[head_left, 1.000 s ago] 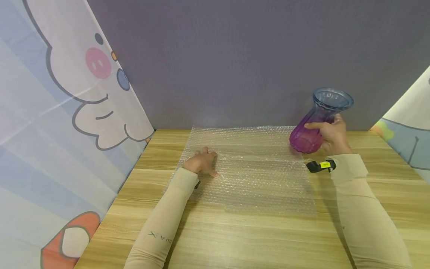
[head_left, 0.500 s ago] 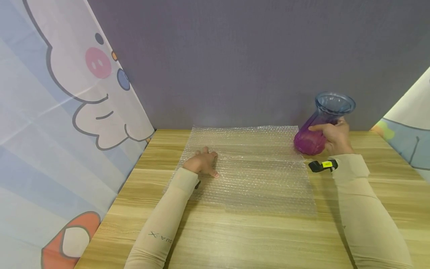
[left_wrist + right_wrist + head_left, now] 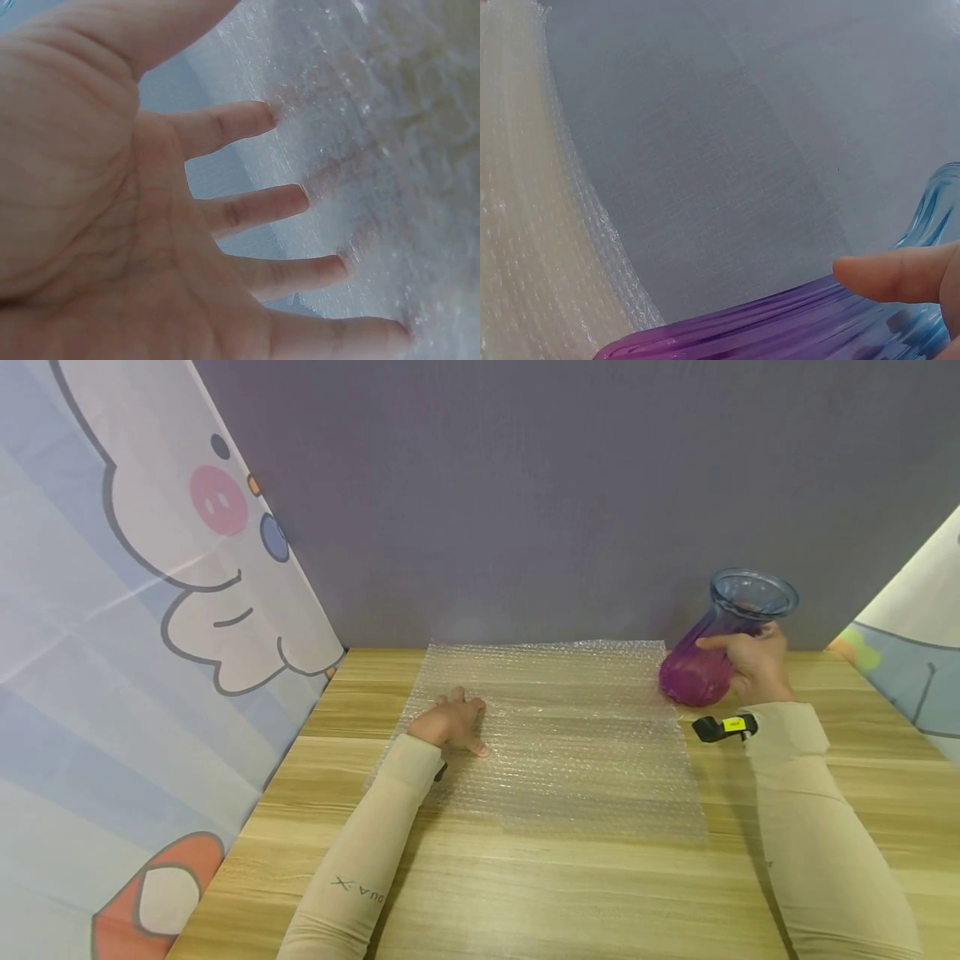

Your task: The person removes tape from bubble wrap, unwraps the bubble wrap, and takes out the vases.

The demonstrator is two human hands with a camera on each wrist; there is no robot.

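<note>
My right hand grips a ribbed glass vase around its body, thumb along the near side. The glass fades from blue at the flared rim to purple at the base, and the vase leans to the right. A sheet of clear bubble wrap lies flat on the table, and the vase's base is at its far right corner. On the left part of the sheet rests my left hand, fingers spread. In the left wrist view its fingertips touch the bubble wrap. The right wrist view shows my thumb on the vase.
The wood-grain table backs onto a grey panel. Cartoon-printed curtains hang along the left side and at the far right. A small black wrist camera sits by the right cuff.
The right hand has carried the vase slightly right and down, toward the sheet's right edge. The left hand and the bubble wrap have stayed in place.
</note>
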